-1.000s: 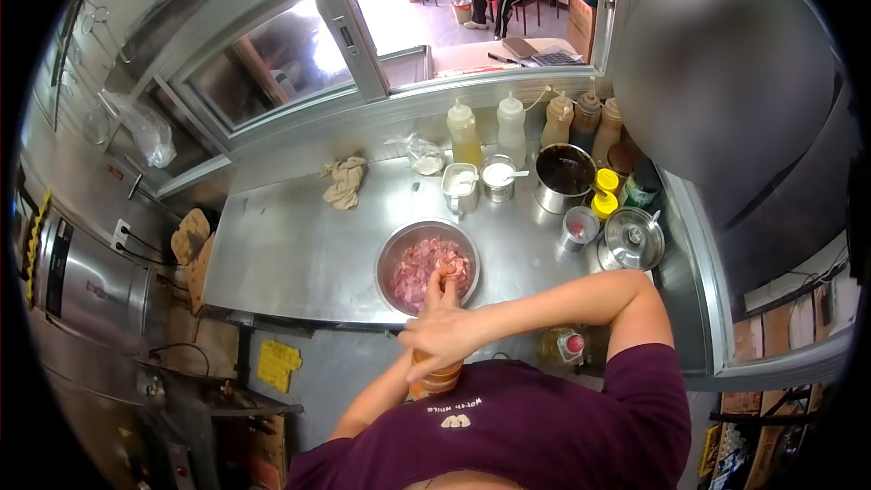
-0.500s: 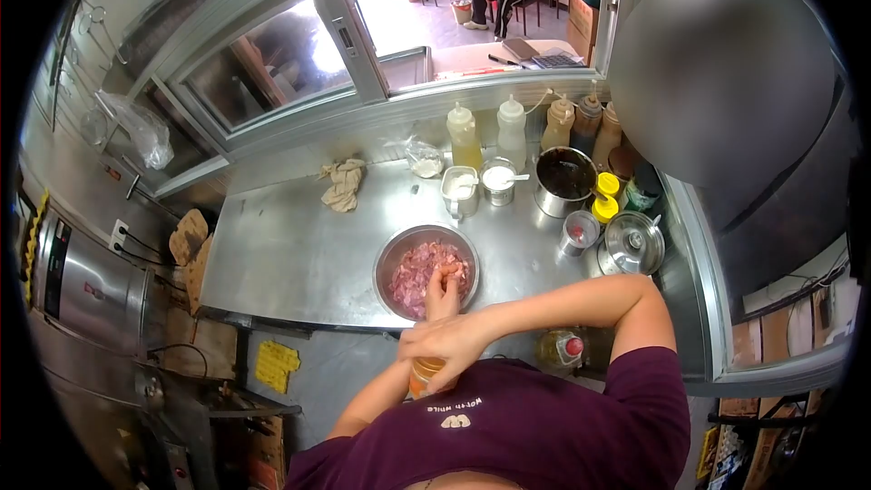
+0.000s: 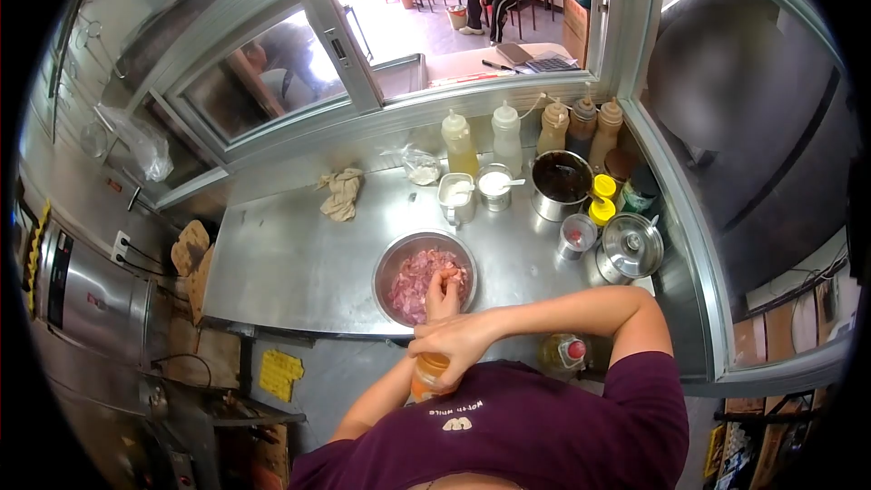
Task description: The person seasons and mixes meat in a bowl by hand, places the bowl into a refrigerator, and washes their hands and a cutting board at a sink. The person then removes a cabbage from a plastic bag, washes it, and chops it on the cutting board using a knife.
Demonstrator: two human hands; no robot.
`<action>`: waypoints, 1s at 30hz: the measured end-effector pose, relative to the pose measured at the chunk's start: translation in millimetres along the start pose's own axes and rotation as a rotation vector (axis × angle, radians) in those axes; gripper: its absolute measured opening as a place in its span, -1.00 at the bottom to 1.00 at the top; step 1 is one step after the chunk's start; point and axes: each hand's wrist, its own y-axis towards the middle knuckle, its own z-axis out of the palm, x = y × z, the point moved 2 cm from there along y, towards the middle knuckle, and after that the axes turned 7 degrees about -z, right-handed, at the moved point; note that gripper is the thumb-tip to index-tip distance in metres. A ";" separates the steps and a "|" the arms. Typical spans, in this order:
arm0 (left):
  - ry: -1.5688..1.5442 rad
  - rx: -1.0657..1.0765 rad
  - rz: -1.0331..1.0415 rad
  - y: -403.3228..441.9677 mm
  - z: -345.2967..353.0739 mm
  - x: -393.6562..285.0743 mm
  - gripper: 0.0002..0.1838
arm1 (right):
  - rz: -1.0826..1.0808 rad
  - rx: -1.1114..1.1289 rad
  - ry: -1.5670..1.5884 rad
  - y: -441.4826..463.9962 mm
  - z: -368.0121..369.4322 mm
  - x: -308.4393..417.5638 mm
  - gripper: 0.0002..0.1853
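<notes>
Meat [image 3: 414,279] sits in a metal bowl [image 3: 425,239] on the counter [image 3: 290,259], with the left hand [image 3: 442,301] reaching in. That grip is narrow, fingers bunched at the meat; whether they pinch a piece, I cannot tell. The right hand [image 3: 456,336] wraps a jar [image 3: 425,388] near the shirt [image 3: 544,426]. Handling the meat seems the present step; moving on calls for a steady jar, clear of the left wrist.

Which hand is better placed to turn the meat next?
The left hand, probably: its fingers are at the meat inside the bowl, while the right hand grips a jar.
</notes>
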 end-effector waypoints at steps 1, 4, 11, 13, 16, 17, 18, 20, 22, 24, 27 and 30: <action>-0.021 0.011 0.004 1.8 0.3 4.2 -0.89 | -0.003 -0.002 -0.008 -1.4 0.7 -0.7 -0.34; -0.071 0.032 0.002 5.1 2.4 13.5 -0.89 | -0.021 -0.019 -0.015 -4.4 3.4 -2.2 -0.34; -0.174 0.016 -0.054 15.4 4.5 -9.0 -0.88 | -0.024 -0.151 -0.023 -10.1 7.9 0.3 -0.35; -0.042 0.008 -0.016 34.1 -11.2 -9.2 -0.86 | -0.040 -0.190 -0.033 -15.5 5.3 0.8 -0.35; -0.037 -0.075 0.107 46.8 -32.5 -14.3 -0.84 | 0.028 -0.249 -0.079 -31.8 -7.5 2.4 -0.36; 0.138 -0.143 0.175 47.7 -42.9 -13.5 -0.83 | 0.067 -0.268 -0.099 -39.5 -13.7 2.0 -0.36; 0.176 -0.175 0.135 52.5 -52.2 0.7 -0.81 | 0.134 -0.299 -0.152 -48.5 -20.1 -0.7 -0.36; 0.334 -0.233 0.146 50.4 -65.6 16.5 -0.81 | 0.269 -0.362 -0.258 -68.8 -32.0 -6.5 -0.36; 0.515 -0.267 0.215 45.6 -74.8 32.6 -0.81 | 0.443 -0.470 -0.308 -88.2 -39.8 -21.0 -0.36; 0.651 -0.273 0.262 43.3 -76.6 39.9 -0.81 | 0.533 -0.566 -0.477 -104.0 -43.8 -35.2 -0.38; 0.742 -0.241 0.304 36.1 -73.4 34.0 -0.81 | 0.677 -0.595 -0.565 -109.1 -41.3 -65.0 -0.39; 0.746 -0.228 0.333 35.2 -68.9 21.7 -0.81 | 0.760 -0.607 -0.578 -109.7 -29.9 -103.2 -0.38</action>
